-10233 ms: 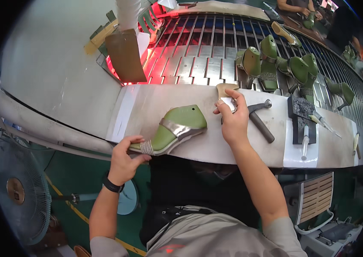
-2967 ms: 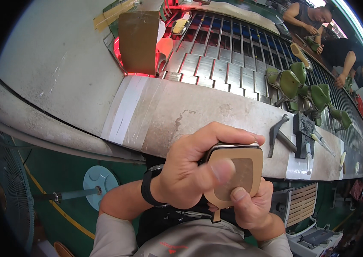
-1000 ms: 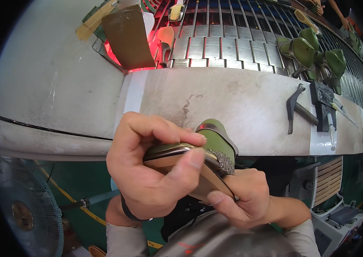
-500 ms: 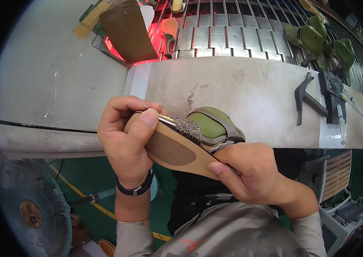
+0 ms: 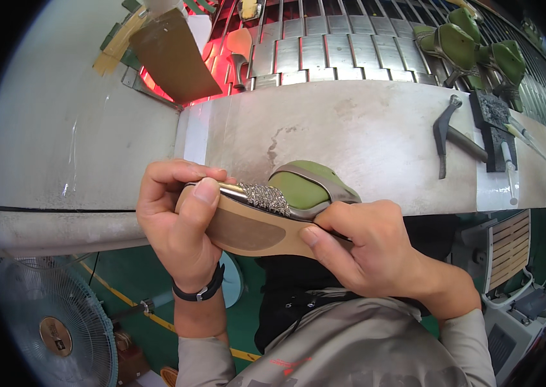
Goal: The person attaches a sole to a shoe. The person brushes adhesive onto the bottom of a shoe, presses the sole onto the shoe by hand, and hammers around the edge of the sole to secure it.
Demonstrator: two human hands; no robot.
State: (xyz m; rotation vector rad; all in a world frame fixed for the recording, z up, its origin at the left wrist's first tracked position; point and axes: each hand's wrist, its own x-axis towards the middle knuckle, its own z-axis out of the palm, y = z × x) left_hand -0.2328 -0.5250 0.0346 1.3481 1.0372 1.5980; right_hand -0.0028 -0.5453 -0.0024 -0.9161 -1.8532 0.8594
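Both hands hold a sandal (image 5: 247,229) on its side over the bench's front edge, its tan sole facing me. Around a green plastic shoe last (image 5: 304,184) run a glittery strap and a metallic bronze one. My left hand (image 5: 179,216) is closed around the toe end, thumb on the sole's rim and fingers over the far side. Further right, my right hand (image 5: 376,245) pinches the sole's middle part, with its thumb pressed against the underside. That hand hides the heel end. A black band circles my left wrist.
A hammer (image 5: 457,134) lies on the bench (image 5: 376,145) beside a black block (image 5: 491,116) and white-handled brushes (image 5: 509,162). More green lasts with shoes (image 5: 457,48) stand on the slatted metal conveyor (image 5: 324,48). A brown panel (image 5: 173,58) fronts a red glow. A fan (image 5: 54,322) stands lower left.
The sandal has turned a little, its sole now lying more level. My right hand has shifted left and slightly up along it, while my left hand keeps hold of the toe end.
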